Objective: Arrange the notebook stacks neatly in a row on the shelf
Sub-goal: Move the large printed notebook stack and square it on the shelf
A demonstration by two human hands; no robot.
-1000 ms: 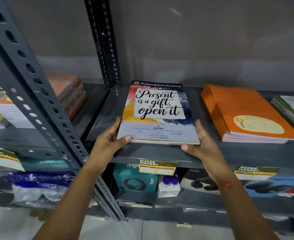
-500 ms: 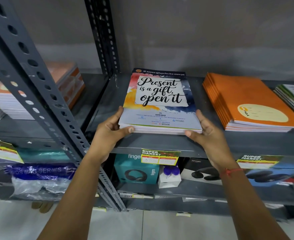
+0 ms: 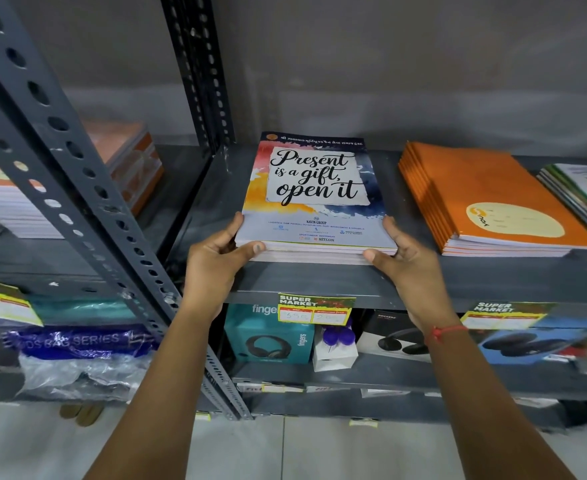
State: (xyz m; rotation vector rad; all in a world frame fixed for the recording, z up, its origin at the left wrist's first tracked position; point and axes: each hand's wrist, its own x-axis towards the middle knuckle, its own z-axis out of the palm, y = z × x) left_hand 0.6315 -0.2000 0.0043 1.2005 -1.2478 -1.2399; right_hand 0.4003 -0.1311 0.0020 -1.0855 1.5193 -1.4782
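A stack of notebooks [image 3: 316,192] with a colourful "Present is a gift, open it" cover lies flat on the grey metal shelf [image 3: 319,289]. My left hand [image 3: 215,261] grips its near left corner, thumb on the front edge. My right hand [image 3: 406,265] holds the near right corner the same way. To the right lies an orange notebook stack [image 3: 492,195], turned slightly askew. At the far right edge sits a third stack with green spines [image 3: 583,195], partly cut off.
A perforated upright post [image 3: 87,188] slants across the left, and a black one [image 3: 198,71] stands behind. More notebook piles [image 3: 60,188] fill the left bay. Headphone boxes [image 3: 271,334] and price tags [image 3: 314,308] sit below. A grey wall backs the shelf.
Both hands have slid the "Present is a gift" stack further back onto the shelf, and it now lies flat. The view has moved closer.
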